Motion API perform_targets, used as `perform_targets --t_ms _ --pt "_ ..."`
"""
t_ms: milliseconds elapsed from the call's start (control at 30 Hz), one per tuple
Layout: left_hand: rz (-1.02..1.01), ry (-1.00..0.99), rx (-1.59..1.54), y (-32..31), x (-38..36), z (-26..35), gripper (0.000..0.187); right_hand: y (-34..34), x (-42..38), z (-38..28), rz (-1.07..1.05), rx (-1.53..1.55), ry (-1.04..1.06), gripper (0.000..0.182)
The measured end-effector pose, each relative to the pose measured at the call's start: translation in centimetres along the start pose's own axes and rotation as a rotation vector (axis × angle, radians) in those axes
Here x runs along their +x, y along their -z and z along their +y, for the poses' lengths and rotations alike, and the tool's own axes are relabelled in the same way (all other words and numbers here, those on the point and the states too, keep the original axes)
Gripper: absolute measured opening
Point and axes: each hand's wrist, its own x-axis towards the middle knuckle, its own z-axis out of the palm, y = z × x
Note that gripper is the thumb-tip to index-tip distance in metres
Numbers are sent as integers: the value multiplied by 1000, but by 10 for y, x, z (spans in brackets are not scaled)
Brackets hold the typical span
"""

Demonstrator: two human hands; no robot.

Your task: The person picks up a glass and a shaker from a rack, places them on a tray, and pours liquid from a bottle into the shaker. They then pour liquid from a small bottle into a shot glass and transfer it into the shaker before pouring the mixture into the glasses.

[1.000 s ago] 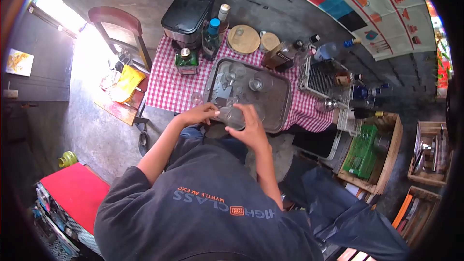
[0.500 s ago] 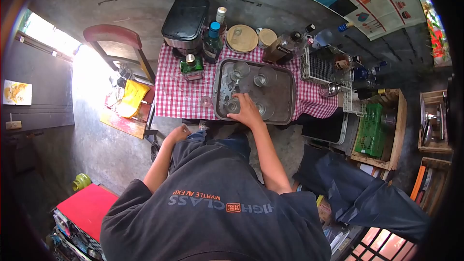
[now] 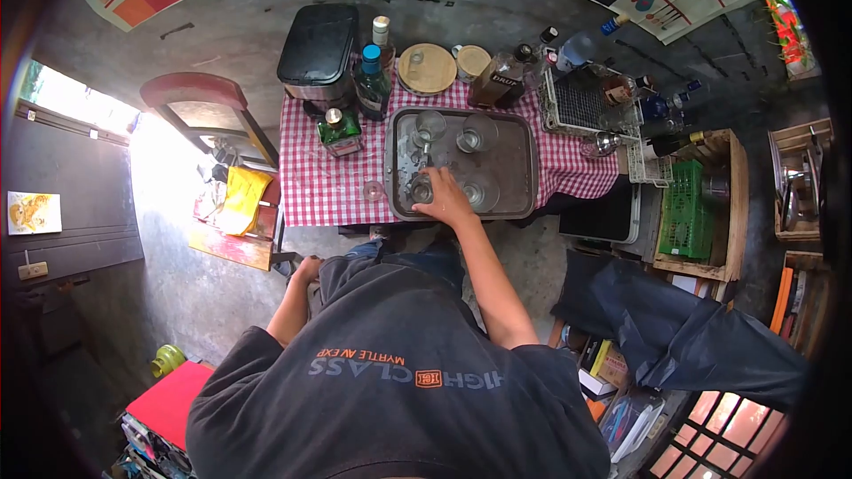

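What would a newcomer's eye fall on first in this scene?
Probably the red-and-white checked cloth in the middle, bearing a dark tray of clear glasses. The right hand is at one glass near the tray's closest edge. At left, a bright yellow item on the chair also stands out.

Liquor bottles and glasses suggest a bar corner.

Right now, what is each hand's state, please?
Left hand: seems empty; open or closed cannot be told.
Right hand: at a glass on the tray; grip unclear.
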Motion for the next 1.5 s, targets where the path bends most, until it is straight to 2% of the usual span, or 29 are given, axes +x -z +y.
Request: perform_targets --t_ms 133,233,333,433,533,633,700,900,967,1033,1067,1133,1333,1500 --pt "64 191 -296 8 -3 21 29 -1 0 -2 -19 -6 -37 79" --pt "54 -255 373 -3 31 -9 26 0 0 -4 -23 -12 -42 81" --pt "77 -339 478 -5 47 -12 25 0 0 -3 -29 2 -48 82" --pt "132 -256 367 -18 66 -32 28 2 2 -1 -60 37 -69 85" --pt "146 -176 89 -29 76 -51 30 10 -3 -5 -90 53 -96 88" --pt "141 -349 471 -17 57 -38 28 18 -12 -11 -121 61 -137 91" --pt "156 -336 426 -17 48 -41 27 19 -16 -11 -98 58 -109 93" --pt "160 -164 20 -11 31 -31 29 7 -5 -6 -66 29 -77 90" --pt "165 -198 104 -9 35 -34 30 5 -3 -4 -84 47 -72 88" --pt "166 -341 425 -10 55 -44 31 7 -2 -3 -104 67 -61 87" --pt "175 -283 366 -8 54 -41 31 9 -2 -2 -114 79 -52 87" --pt "194 -169 247 19 24 4 31 9 -2 -1 -130 92 -40 86" --pt "135 -200 346 -2 59 -31 30 9 -1 -2 -132 104 -62 88" --pt "115 -349 435 -5 54 -34 29 17 -5 -9 -148 106 -141 94"
